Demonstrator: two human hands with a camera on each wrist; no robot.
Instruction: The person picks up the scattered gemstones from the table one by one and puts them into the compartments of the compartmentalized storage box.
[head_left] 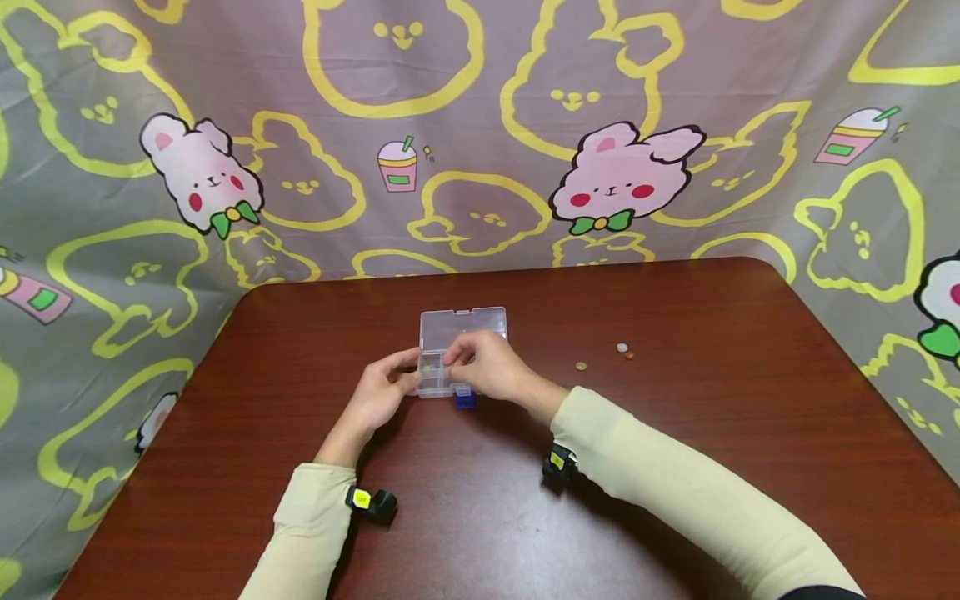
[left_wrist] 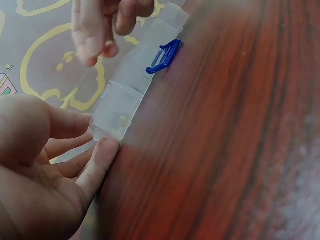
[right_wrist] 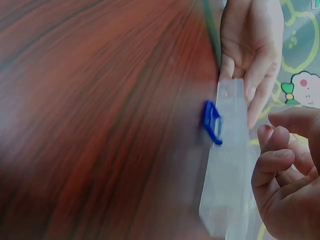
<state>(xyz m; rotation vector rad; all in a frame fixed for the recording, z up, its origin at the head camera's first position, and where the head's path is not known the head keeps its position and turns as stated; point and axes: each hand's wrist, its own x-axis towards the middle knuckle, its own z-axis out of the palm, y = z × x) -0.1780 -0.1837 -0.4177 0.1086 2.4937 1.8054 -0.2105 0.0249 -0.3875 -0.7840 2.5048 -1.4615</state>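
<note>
A clear plastic compartment box (head_left: 431, 383) stands on the table with its lid (head_left: 463, 327) raised at the back. My left hand (head_left: 377, 393) grips the box's left end, thumb at the front corner (left_wrist: 106, 150) and fingers behind. A small yellowish piece (left_wrist: 124, 120) lies in the left end compartment. Over the middle of the box is my right hand (head_left: 487, 365), its fingers bent together. A small reddish-brown piece (right_wrist: 267, 130) shows between its fingertips; its kind is unclear. The blue latch (head_left: 465, 400) hangs down at the front of the box.
Right of the box, a whitish small stone-like piece (head_left: 622, 347), an orange-brown one (head_left: 629, 356) and a yellowish one (head_left: 581, 366) lie on the brown wooden table (head_left: 675, 433). A patterned cloth (head_left: 480, 150) hangs behind the table's far edge.
</note>
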